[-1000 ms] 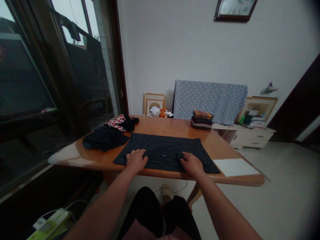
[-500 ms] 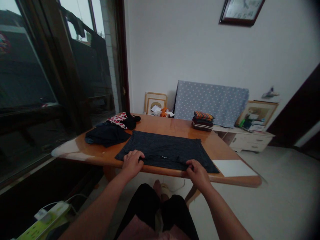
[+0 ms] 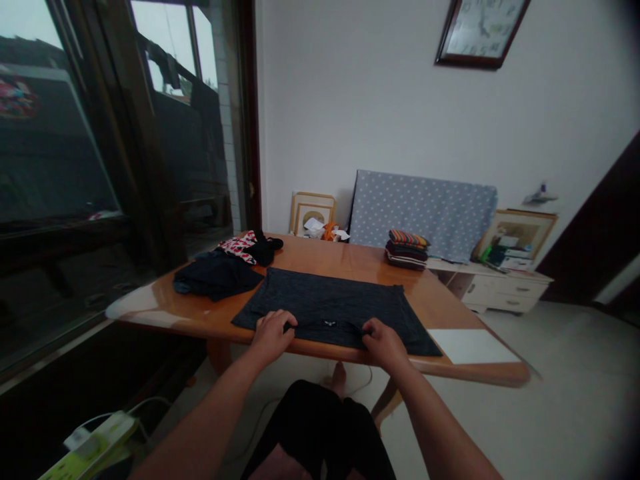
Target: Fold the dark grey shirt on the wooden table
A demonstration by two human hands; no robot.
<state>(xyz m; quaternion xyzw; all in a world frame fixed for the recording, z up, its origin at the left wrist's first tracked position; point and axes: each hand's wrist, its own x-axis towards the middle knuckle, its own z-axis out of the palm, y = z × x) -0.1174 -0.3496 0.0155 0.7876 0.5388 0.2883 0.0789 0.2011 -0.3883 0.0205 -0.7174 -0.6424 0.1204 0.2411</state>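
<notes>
A dark grey garment is lying flat on the wooden bench, its long axis running left to right along the near edge, with the neckline side pointing toward the person and the opposite hem lying toward the far wall. The left hand is gripping the near edge left of the middle, its fingers curled and pinching the fabric. The right hand is gripping the same edge right of the middle, fingers curled on the cloth likewise. Between the two hands a small pale label is showing at the neckline; its writing is too small to read.

One loose heap of dark clothes is lying at the far left of the bench, just beside the garment, with one red-and-white patterned piece behind it. One folded stack, striped on top, is sitting at the far right. One white sheet is lying at the near right end, close to the garment's corner. One clock is hanging on the far wall; its numerals are blurred.
</notes>
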